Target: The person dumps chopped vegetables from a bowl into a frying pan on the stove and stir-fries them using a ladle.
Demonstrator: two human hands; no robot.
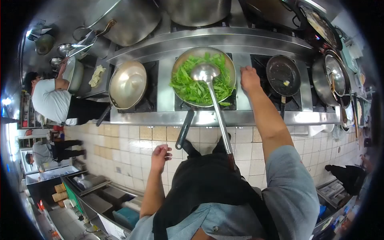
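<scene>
A pan (233,70) full of chopped leafy greens (188,82) sits on the middle burner. A long-handled steel ladle (205,73) rests bowl-down on the greens, its handle (219,114) reaching back toward my apron. Neither hand touches it. My right hand (251,79) is at the stove top just right of the pan, fingers bent together; anything pinched in them is too small to make out. My left hand (161,157) hangs in the air left of the pan's black handle (185,130), with nothing in its loosely curled, parted fingers.
A wide steel pan (129,85) stands on the left burner, a small dark frying pan (283,75) on the right one. Big pots (128,22) line the back. More pans (326,80) are at far right. A co-worker (52,98) stands at the left; other people are farther off.
</scene>
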